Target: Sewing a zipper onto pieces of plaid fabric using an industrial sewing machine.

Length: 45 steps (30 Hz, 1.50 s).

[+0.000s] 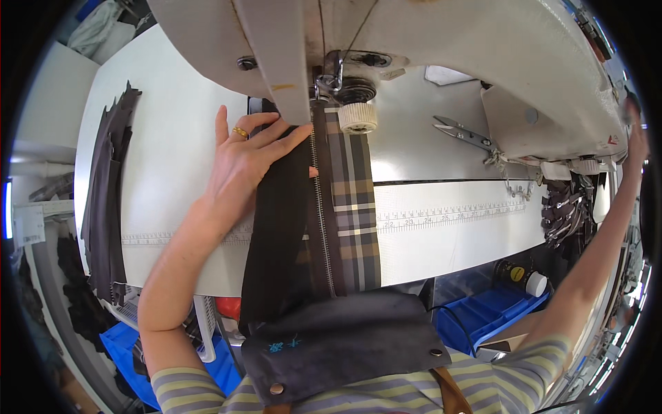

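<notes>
A piece of plaid fabric (355,200) in brown, grey and white lies under the sewing machine's needle area (329,86). Along its left side runs a dark zipper (318,207) with metal teeth, and a black fabric strip (279,207) overlaps to the left. My left hand (252,152), a gold ring on one finger, has its fingers on top of the black strip, close to the zipper. A thumb tip peeks out past the strip's right edge, so the strip is between thumb and fingers. My right hand (636,134) reaches to the machine's far right end; its fingers are unclear there.
Dark zippers (110,193) lie piled on the table's left. Thread snips (465,131) rest on the metal plate, right of the needle. Zipper pulls (567,207) hang in a bunch at right. Below sit a blue tray (455,321) and a white-capped bottle (534,283).
</notes>
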{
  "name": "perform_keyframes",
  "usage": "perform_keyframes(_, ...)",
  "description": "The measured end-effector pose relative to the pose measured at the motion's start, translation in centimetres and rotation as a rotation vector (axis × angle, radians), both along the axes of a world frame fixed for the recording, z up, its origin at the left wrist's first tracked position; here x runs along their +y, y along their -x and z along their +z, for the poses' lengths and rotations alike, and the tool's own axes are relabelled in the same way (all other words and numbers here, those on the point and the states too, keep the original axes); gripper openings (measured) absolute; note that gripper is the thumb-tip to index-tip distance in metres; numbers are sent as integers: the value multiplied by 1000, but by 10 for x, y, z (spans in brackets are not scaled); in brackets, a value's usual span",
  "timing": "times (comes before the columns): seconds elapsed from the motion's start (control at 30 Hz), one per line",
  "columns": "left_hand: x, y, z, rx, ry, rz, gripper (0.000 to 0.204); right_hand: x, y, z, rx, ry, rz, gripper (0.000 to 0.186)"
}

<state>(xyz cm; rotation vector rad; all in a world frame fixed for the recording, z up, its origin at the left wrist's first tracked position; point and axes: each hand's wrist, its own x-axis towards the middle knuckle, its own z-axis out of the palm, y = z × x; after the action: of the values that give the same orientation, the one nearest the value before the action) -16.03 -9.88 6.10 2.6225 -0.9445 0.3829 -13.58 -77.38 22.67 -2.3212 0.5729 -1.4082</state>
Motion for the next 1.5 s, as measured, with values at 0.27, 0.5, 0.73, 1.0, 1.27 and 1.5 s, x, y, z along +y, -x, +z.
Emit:
perform_keyframes(0.27,6,-1,-6,34,-26,41,55,-128,-13,1,122,-940,300,52)
perform_keyframes(0.5,9,1,-6,-5,-24,41,52,-74,6,-25,-165,-949,373,39)
perform_keyframes(0.73,9,1,-5,40,10,25,54,-68,7,-27,-214,-958,364,41)
perform_keyframes(1.0,7,2,2,75,-22,69,53,24,35,-38,-135,131,25,27)
perform_keyframes(1.27,12,0,-7,44,18,20,51,448,37,-160,449,215,1235,37)
perform_keyframes(1.5,18,6,-8,2,-83,17,56,472,15,-183,531,465,1146,41)
